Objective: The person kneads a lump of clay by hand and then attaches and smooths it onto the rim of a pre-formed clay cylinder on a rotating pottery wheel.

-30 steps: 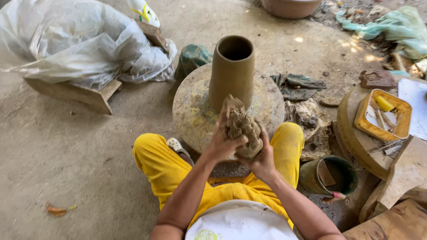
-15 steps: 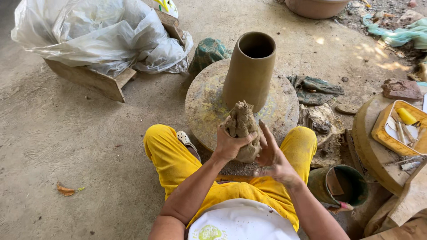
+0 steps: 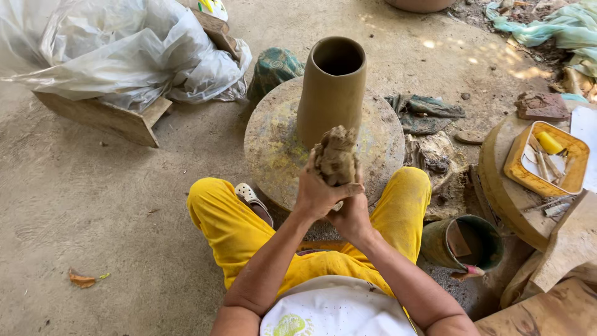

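Above the wheel (image 3: 273,146), both hands' grip encloses the clay lump (image 3: 336,155).

— What is that lump?

— A rough clod of brown clay (image 3: 336,155), crumbly and uneven, longer than wide and standing roughly upright. It is raised above the near edge of the round wheel (image 3: 277,146), clasped on both sides.

— And the tall piece behind it?

— A smooth, tan clay cylinder (image 3: 331,90), open at the top and slightly wider at its foot. It stands upright near the middle of the wheel, just behind the lump.

— The wheel itself?

— A flat, clay-smeared round disc, low on the floor.
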